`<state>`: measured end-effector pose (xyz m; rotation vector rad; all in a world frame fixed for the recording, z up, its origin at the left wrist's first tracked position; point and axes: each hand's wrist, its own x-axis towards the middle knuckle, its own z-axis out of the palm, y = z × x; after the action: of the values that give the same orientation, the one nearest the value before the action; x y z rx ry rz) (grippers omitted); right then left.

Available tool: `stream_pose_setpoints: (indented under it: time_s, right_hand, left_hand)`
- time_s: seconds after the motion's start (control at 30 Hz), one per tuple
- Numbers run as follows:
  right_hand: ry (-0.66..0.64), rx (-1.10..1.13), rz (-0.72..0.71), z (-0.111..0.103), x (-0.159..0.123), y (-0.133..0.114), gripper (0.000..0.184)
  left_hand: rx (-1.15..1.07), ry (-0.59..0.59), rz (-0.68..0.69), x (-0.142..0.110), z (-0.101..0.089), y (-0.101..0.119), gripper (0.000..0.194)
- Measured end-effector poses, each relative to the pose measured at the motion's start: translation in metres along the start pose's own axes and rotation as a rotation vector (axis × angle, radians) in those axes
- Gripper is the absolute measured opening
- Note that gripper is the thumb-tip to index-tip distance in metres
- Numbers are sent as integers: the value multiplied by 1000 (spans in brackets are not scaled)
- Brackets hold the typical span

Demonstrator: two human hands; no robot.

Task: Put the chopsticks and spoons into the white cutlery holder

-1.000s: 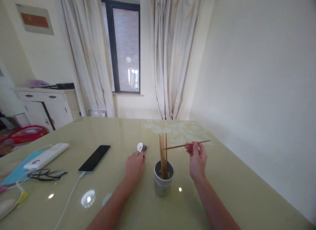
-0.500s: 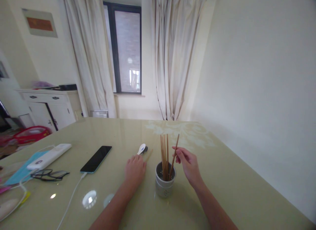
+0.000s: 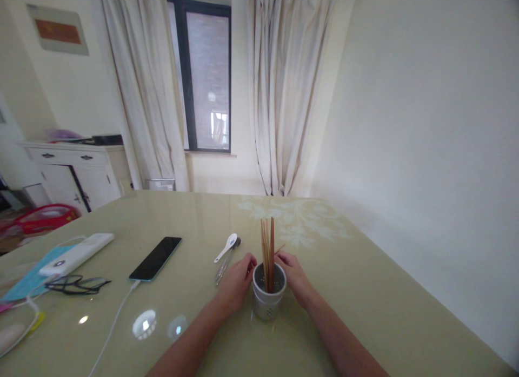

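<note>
A grey-white utensil holder [image 3: 268, 305] with small holes stands upright on the table, and several brown chopsticks [image 3: 266, 255] rise from it. Close to its left side my left hand [image 3: 240, 277] is closed, its fingers curled. My right hand [image 3: 292, 273] is closed at the far right of the rim, fingertips partly hidden. A single slanted chopstick [image 3: 280, 248] shows its end above the right fingers. Its lower part passes behind the upright bundle toward my left fingers. Left of my left hand lie a white spoon [image 3: 226, 247] and a metal spoon [image 3: 227, 262].
A black phone [image 3: 155, 258] with a white cable lies left of the spoons. Farther left are eyeglasses [image 3: 77, 284], a white power bank [image 3: 77, 254] and a blue mask [image 3: 34, 277]. A wall [image 3: 425, 150] runs along the table's right side.
My left hand has moved right, off the table beside the spoons to the holder. My right hand has lowered behind the rim. The chopstick it held upright is no longer between its fingers.
</note>
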<state>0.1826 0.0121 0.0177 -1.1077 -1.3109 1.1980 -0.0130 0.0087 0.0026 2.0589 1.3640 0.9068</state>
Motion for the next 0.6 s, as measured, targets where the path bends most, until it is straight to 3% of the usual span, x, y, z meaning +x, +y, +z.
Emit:
stream_pose_setpoints:
  time_s: [0.07,0.13,0.27,0.33,0.47,0.6]
  right_hand:
    - [66,82,-1,-3,3,-2,52]
    - [211,177,-37,-12,8,-6,53]
    - [638,337,-254,-47,15,-20,53]
    - [753,398,-366,-64,15,-29,51]
    - [682,468,-454,-74,9,-42,49]
    - [482,351,-459,-52,-2,-48,43]
  left_hand:
    - [-32,1,31,1,-2,0,22]
    - [34,41,14,4,-9,-1,28]
    - [378,176,-105,8,-30,-7,25]
    - [547,185,-158,8,-38,-11,22]
    - [740,151,-244,4,-45,-17,22]
    - [779,112,-271,3,-43,-17,23]
